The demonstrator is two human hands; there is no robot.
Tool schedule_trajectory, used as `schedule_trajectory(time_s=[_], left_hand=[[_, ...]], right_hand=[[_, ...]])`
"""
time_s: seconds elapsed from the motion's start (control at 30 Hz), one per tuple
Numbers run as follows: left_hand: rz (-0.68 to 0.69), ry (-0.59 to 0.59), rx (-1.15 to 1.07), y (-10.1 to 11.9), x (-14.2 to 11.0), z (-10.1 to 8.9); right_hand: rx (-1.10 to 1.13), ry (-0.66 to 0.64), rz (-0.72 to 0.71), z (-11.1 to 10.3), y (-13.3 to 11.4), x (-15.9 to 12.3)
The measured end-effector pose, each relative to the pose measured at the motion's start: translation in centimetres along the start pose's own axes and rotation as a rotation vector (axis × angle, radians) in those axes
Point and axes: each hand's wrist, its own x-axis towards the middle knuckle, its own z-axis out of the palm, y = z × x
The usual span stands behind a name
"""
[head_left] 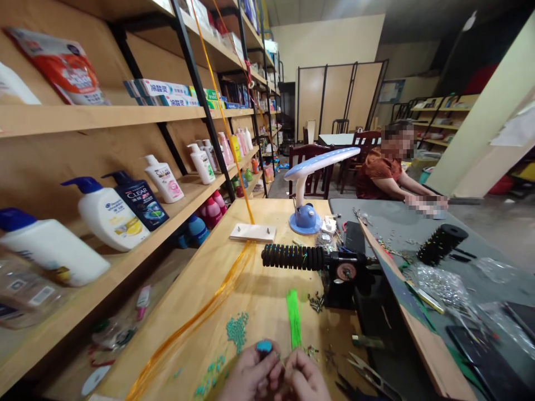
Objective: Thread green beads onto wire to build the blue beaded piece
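Note:
My left hand (251, 374) is closed in a pinch at the bottom middle of the head view. A bright blue patch (264, 346) shows at one of its fingertips; whether it is a covering or a held piece is unclear. Close beside it, my right hand (306, 377) is also pinched. Whatever lies between the fingers is too small to make out. A bundle of bright green strands (293, 317) lies just beyond my right hand. Small teal beads (237, 331) are heaped beyond my left hand, with more teal bits (210, 376) scattered to its left.
Orange threads (200, 303) run across the wooden table under a white plate (253, 233). A black ridged roller (292, 257) juts from a machine. Scissors (371, 374) lie right, near a blue lamp (305, 218). Bottle shelves line the left; another person (376, 172) sits far right.

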Motion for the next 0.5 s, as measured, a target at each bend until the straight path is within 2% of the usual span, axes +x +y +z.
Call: schedule_trajectory(time_s=[0.13, 0.33, 0.5], left_hand=[[0.025, 0.009, 0.025, 0.1, 0.0, -0.2], [0.043, -0.012, 0.188, -0.6, 0.8, -1.2], [0.088, -0.035, 0.235, -0.3, 0.7, -0.9]], right_hand=[[0.038, 0.003, -0.017, 0.3, -0.1, 0.0], [0.044, 0.030, -0.021, 0.2, -0.1, 0.1], [0.027, 0.038, -0.028, 0.1, -0.1, 0.1]])
